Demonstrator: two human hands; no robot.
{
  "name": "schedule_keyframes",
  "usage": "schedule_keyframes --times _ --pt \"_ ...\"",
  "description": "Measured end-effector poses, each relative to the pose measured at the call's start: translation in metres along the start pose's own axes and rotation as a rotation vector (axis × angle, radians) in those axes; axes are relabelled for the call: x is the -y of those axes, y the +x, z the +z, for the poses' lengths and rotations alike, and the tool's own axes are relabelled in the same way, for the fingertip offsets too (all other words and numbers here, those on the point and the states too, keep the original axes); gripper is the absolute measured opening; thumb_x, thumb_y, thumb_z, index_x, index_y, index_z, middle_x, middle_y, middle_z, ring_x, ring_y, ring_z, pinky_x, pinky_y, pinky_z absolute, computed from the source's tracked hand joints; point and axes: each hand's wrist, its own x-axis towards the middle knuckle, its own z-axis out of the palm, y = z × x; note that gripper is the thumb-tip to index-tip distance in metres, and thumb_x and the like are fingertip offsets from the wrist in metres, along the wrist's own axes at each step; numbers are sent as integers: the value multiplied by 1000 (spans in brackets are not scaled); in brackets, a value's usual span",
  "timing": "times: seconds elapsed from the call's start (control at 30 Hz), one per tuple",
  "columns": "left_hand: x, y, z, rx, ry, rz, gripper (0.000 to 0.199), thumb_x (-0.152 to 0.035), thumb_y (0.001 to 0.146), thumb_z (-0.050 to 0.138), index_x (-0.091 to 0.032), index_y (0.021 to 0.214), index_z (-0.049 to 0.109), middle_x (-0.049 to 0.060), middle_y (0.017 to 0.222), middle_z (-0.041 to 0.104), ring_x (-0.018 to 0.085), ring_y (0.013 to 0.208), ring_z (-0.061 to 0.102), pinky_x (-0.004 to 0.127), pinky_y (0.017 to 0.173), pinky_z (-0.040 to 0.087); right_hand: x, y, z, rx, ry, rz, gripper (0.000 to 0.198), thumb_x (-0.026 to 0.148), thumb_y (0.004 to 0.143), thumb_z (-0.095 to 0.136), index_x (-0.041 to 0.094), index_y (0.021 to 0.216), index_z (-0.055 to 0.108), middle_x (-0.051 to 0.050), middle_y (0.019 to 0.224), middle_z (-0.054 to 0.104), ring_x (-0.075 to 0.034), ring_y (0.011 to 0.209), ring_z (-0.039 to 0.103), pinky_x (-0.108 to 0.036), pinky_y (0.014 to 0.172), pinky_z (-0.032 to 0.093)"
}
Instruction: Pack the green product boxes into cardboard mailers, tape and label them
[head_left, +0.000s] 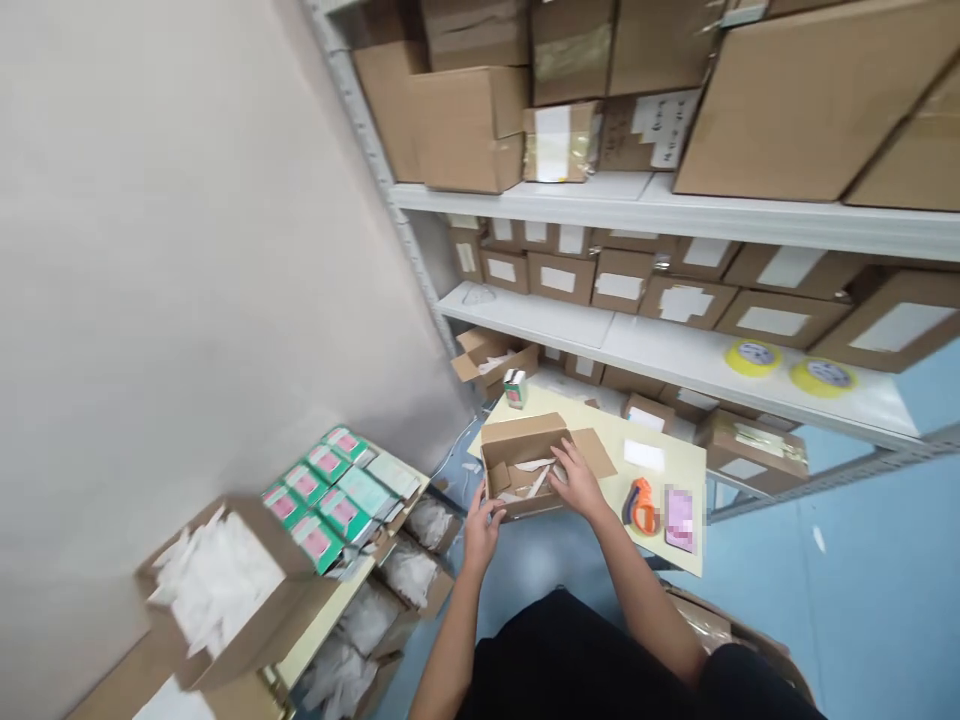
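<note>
An open cardboard box (pixel 521 428) stands on the pale yellow table, its flaps folded outward. White paper pieces (pixel 534 466) lie inside it. My left hand (pixel 481 525) is closed on the box's near left corner, its thumb by the near wall. Over the right side, my right hand (pixel 577 480) reaches in with its fingers apart, close to the paper; its fingertips are partly hard to make out. Farther back on the table stands a small green and white carton (pixel 515 388). An orange tape dispenser (pixel 643 507) lies to the right of my right hand.
Beside the dispenser lies a pink blurred rectangle (pixel 680 518), below a white label sheet (pixel 644 455). Green and pink packs (pixel 341 507) cover the left table, near a box of white paper (pixel 217 580). Metal shelving (pixel 555 325) holds cardboard boxes and yellow tape rolls (pixel 752 357).
</note>
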Motion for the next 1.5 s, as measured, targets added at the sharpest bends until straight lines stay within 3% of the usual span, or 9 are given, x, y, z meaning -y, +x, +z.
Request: schedule_keyframes --times 0.17,0.4,0.67,0.87,1.0,1.2,1.37,1.43,1.5 --pt "-14 55 48 135 -66 100 20 -22 94 58 -22 99 77 11 160 47 29 146 48 49 117 44 -45 -6 -27 -110 -9 144 54 34 93 61 21 146 59 -14 163 43 -34 152 39 -55 123 38" --pt "17 116 92 270 -166 139 20 -19 91 59 -21 97 78 10 159 49 29 146 48 51 119 42 -70 4 -35 -182 -24 263 57 34 93 62 22 148 56 -14 165 40 -32 153 38 -53 123 38" --pt "52 225 128 474 -234 108 21 -11 83 61 -20 95 76 12 158 50 31 149 45 51 121 40 -64 77 -11 -200 -24 422 64 33 89 66 22 151 55 -14 166 39 -32 154 36 -52 124 36" --pt "71 282 130 607 -143 138 39 -3 70 70 -23 103 74 11 153 55 33 150 43 55 121 38 -52 134 11 -218 -16 466 66 32 86 70 25 150 56 -12 166 38 -32 153 37 -50 124 36" --pt "80 312 119 553 -181 205 47 -15 77 71 -22 124 68 13 154 52 32 149 43 52 122 37 -49 167 39 -250 110 504 66 36 84 72 24 147 60 -13 163 43 -32 152 40 -50 123 35" --pt "94 392 90 333 -222 89 63 -22 89 63 -19 150 48 16 157 47 32 150 40 48 126 31 -54 253 103 -256 590 592 62 44 85 66 24 143 63 -11 154 56 -30 145 51 -48 123 35" --pt "110 447 76 517 -136 -15 124 -24 67 90 -17 164 14 24 172 13 40 158 21 50 123 32 -53 323 171 -343 732 747 75 36 79 66 21 152 53 -12 157 52 -30 148 47 -49 124 33" --pt "116 458 73 605 -90 -22 129 -20 63 92 -15 165 12 28 172 9 41 156 25 48 119 38 -49 339 199 -303 787 728 83 32 75 68 21 155 48 -12 156 53 -29 147 48 -50 122 36" --pt "122 466 68 662 -29 -14 122 -14 65 89 -18 164 18 25 171 16 39 151 37 43 113 44 -43 346 222 -244 821 704 86 28 71 70 21 154 47 -13 155 54 -29 147 48 -51 121 38"
